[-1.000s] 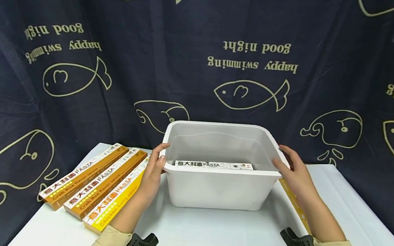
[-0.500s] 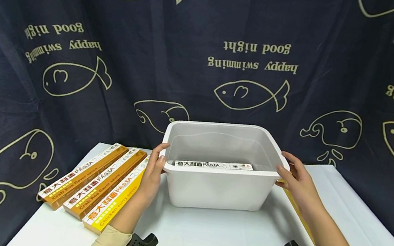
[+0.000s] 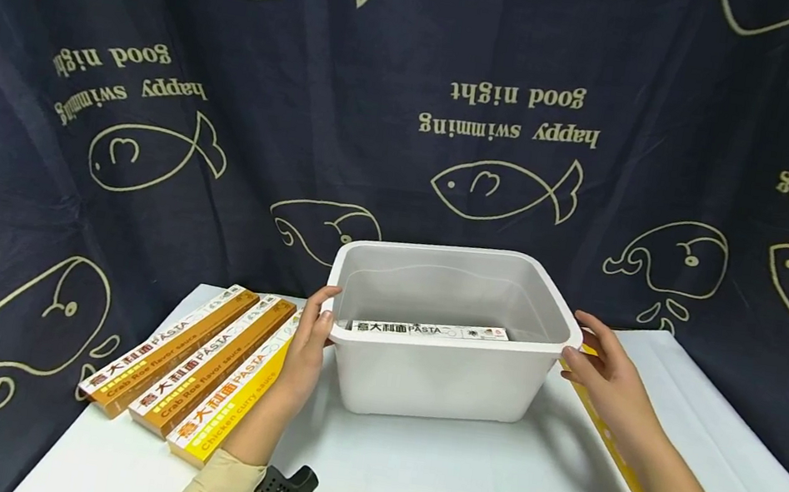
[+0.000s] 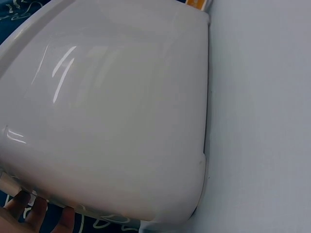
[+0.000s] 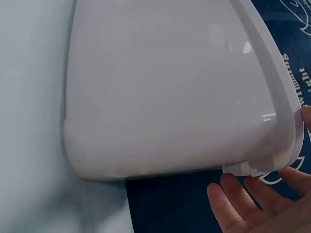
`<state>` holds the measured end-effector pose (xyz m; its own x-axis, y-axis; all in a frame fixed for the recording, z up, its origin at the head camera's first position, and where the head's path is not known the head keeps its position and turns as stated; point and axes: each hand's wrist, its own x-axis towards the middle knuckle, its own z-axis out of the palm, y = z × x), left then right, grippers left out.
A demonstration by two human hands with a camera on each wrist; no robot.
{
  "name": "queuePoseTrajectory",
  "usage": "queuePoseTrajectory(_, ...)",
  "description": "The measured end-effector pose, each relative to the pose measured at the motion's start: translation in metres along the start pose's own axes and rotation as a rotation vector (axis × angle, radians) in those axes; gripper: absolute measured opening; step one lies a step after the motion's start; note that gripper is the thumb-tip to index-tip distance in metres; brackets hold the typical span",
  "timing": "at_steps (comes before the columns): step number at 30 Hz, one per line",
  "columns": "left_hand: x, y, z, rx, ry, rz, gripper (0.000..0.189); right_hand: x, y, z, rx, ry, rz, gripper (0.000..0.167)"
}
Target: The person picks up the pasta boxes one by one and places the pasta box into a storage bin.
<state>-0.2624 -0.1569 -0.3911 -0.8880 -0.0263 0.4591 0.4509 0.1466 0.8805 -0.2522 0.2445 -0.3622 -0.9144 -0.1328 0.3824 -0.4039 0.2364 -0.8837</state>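
Observation:
A white plastic bin (image 3: 447,379) stands mid-table, with a white pasta box (image 3: 428,331) lying inside along its near wall. My left hand (image 3: 308,343) holds the left rim, its thumb over the edge and the fingers outside. In the left wrist view its fingers (image 4: 36,211) show by the rim. At the bin's right front corner, my right hand (image 3: 607,377) has its fingers spread and fairly straight, the tips right by the rim. The right wrist view shows these fingers (image 5: 238,201) beside the bin's wall, pinching nothing. A yellow box (image 3: 611,449) lies partly hidden behind the right forearm.
Left of the bin, two brown crab roe pasta boxes (image 3: 171,353) and a yellow chicken curry pasta box (image 3: 229,399) lie side by side, the yellow one partly behind the left arm. A dark printed cloth (image 3: 381,126) hangs behind the white table (image 3: 436,487).
My right hand has let go of the bin's right rim and moved slightly outward and toward me. The left hand and the bin have stayed in place.

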Motion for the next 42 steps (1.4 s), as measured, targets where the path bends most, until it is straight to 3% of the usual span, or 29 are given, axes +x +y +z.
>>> queuePoseTrajectory(14,0.0,-0.001,0.0,-0.011,-0.009,-0.013,0.045,-0.018,0.007,-0.007,-0.184,0.042,-0.11,0.07)
queuePoseTrajectory(28,0.001,0.0,0.0,-0.009,-0.007,-0.021,0.046,-0.031,0.023,-0.017,-0.348,0.009,-0.126,0.089)
queuePoseTrajectory(36,0.0,-0.001,0.001,-0.016,-0.012,-0.011,0.046,-0.041,0.025,-0.029,-0.461,0.005,0.0,0.097)
queuePoseTrajectory(42,0.001,-0.001,0.001,-0.014,-0.011,-0.009,0.046,-0.048,0.029,-0.036,-0.486,-0.019,0.02,0.106)
